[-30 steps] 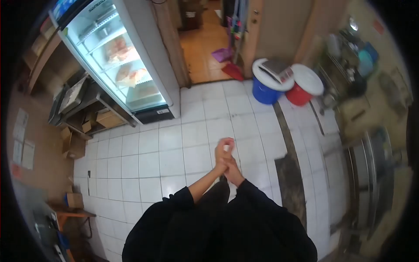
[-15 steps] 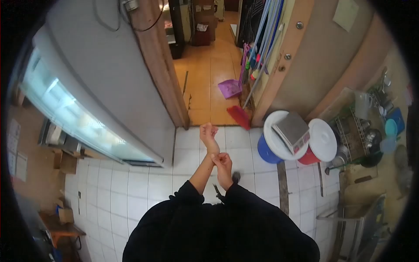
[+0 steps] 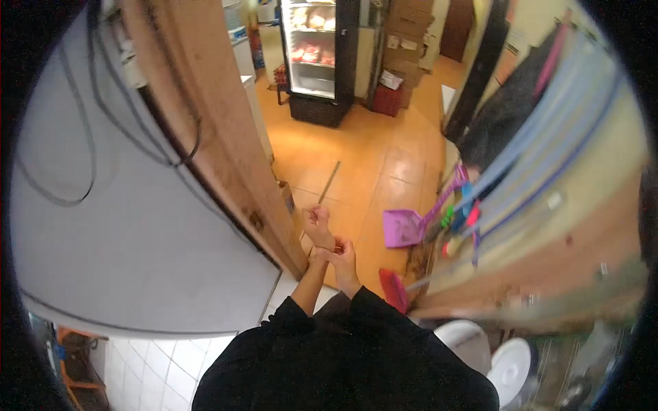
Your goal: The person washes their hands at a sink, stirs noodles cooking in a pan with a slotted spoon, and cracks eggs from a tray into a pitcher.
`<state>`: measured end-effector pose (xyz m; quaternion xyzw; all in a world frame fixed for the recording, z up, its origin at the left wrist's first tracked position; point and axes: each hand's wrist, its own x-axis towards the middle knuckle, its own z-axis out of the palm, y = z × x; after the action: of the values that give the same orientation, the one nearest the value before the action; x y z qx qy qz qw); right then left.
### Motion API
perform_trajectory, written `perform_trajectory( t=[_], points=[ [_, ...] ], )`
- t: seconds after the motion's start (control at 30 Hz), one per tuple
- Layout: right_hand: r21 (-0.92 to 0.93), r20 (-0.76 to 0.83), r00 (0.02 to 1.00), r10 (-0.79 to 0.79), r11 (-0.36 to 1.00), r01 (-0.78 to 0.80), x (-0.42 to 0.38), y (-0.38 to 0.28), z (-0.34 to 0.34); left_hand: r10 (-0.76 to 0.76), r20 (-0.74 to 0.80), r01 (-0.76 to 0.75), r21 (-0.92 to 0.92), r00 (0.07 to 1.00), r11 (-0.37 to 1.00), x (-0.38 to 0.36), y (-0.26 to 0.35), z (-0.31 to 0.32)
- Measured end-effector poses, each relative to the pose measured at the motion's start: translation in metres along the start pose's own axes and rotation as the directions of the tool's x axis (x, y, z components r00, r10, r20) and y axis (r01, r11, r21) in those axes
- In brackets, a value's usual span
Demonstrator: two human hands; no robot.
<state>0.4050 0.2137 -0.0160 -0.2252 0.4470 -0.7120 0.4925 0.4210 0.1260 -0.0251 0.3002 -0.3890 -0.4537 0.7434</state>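
My left hand (image 3: 317, 220) is held out in front of me with its fingers curled in and nothing visible in them. Close against the left wrist is my right hand (image 3: 344, 259), its thumb and fingers pinched together. A thin line shows around the wrist there, too small to make out. Both forearms come out of black sleeves (image 3: 291, 316).
A doorway with a wooden frame (image 3: 205, 130) opens onto an orange tiled floor (image 3: 356, 171). Beyond are a lit display fridge (image 3: 312, 51) and stacked cartons (image 3: 408, 31). A purple dustpan (image 3: 402, 228), red broom (image 3: 394, 289) and lidded buckets (image 3: 510, 370) are on the right.
The view has moved forward to the doorway and shows more of the room beyond. The buckets now sit lower at the right. My right hand remains at my left wrist.
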Motion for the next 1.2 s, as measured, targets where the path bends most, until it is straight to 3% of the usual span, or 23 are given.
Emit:
perform_trajectory(
  t=[0.03,0.13,0.17,0.2,0.27,0.3,0.37,0.43,0.5,0.53,0.6,0.73,0.77,0.8,0.87,0.9,0.93,0.97,1.0,1.07,1.13,1.2],
  points=[
    [-0.074,0.046,0.998,-0.042,0.996,0.045,0.046,0.005,-0.004,0.050,-0.059,-0.040,0.163,0.997,0.986,0.020,-0.017,0.024],
    [-0.190,0.140,0.990,-0.032,0.980,0.059,0.181,0.009,-0.008,0.049,-0.048,-0.032,0.300,0.998,0.953,0.109,-0.091,0.078],
    [-0.217,0.164,0.986,-0.036,0.973,0.072,0.230,0.014,-0.012,0.032,-0.008,-0.029,0.295,0.999,0.955,0.143,-0.165,0.080],
    [-0.243,0.185,0.983,-0.006,0.969,0.052,0.266,0.004,-0.009,0.031,-0.051,-0.015,0.297,0.998,0.955,0.169,-0.168,0.102],
    [-0.405,0.108,0.992,0.069,0.914,-0.020,0.335,-0.022,0.014,0.160,0.143,-0.207,0.422,0.977,0.882,0.233,-0.149,0.145],
    [-0.260,0.157,0.987,0.026,0.966,0.016,0.365,-0.033,0.027,0.202,0.159,-0.254,0.473,0.966,0.844,0.262,-0.158,0.162],
    [-0.279,0.195,0.976,0.098,0.960,-0.040,0.432,-0.059,0.048,0.231,0.176,-0.290,0.547,0.957,0.785,0.323,-0.176,0.188],
    [-0.286,0.228,0.963,0.141,0.956,-0.072,0.490,-0.062,0.067,0.137,0.157,-0.198,0.503,0.978,0.841,0.379,-0.200,0.209],
    [-0.153,0.239,0.971,-0.020,0.986,0.058,0.552,-0.054,0.082,0.171,0.149,-0.224,0.517,0.974,0.826,0.429,-0.237,0.226],
    [-0.148,0.257,0.966,-0.021,0.987,0.061,0.584,-0.051,0.093,0.192,0.140,-0.238,0.521,0.971,0.820,0.455,-0.255,0.231],
    [-0.036,0.343,0.935,0.096,0.995,-0.088,0.644,-0.041,0.116,0.217,0.138,-0.257,0.551,0.966,0.794,0.511,-0.291,0.231],
    [-0.031,0.395,0.849,0.352,0.928,-0.370,0.781,-0.018,0.172,0.268,0.161,-0.308,0.619,0.950,0.722,0.646,-0.346,0.236],
    [-0.007,0.409,0.808,0.424,0.887,-0.462,0.813,-0.011,0.190,0.328,0.197,-0.372,0.670,0.924,0.643,0.681,-0.353,0.235],
    [-0.013,0.431,0.791,0.434,0.879,-0.476,0.843,-0.002,0.210,0.384,0.239,-0.430,0.714,0.892,0.552,0.717,-0.358,0.232],
    [-0.182,0.467,0.770,0.434,0.900,-0.396,0.896,0.010,0.257,0.424,0.200,-0.416,0.751,0.883,0.513,0.787,-0.364,0.215],
    [-0.125,0.544,0.780,0.310,0.949,-0.290,0.917,0.023,0.285,0.423,0.050,-0.310,0.760,0.905,0.572,0.817,-0.367,0.204],
    [-0.145,0.560,0.758,0.334,0.940,-0.308,0.935,0.030,0.312,0.413,-0.102,-0.203,0.750,0.905,0.630,0.843,-0.371,0.190],
    [-0.163,0.633,0.699,0.332,0.940,-0.299,0.952,0.035,0.342,0.444,-0.163,-0.160,0.780,0.881,0.605,0.868,-0.373,0.178],
    [-0.177,0.701,0.634,0.325,0.941,-0.287,0.971,0.044,0.367,0.458,-0.184,-0.146,0.791,0.870,0.594,0.894,-0.376,0.166],
    [-0.232,0.743,0.567,0.357,0.931,-0.281,1.015,0.076,0.413,0.466,-0.313,-0.131,0.699,0.828,0.703,0.950,-0.381,0.140],
    [-0.367,0.749,0.471,0.466,0.884,-0.290,1.061,0.101,0.455,0.495,-0.305,-0.139,0.724,0.814,0.676,1.004,-0.397,0.116],
    [-0.361,0.741,0.495,0.453,0.891,-0.275,1.107,0.121,0.495,0.459,-0.321,-0.106,0.715,0.828,0.691,1.066,-0.419,0.094]
  ],
)
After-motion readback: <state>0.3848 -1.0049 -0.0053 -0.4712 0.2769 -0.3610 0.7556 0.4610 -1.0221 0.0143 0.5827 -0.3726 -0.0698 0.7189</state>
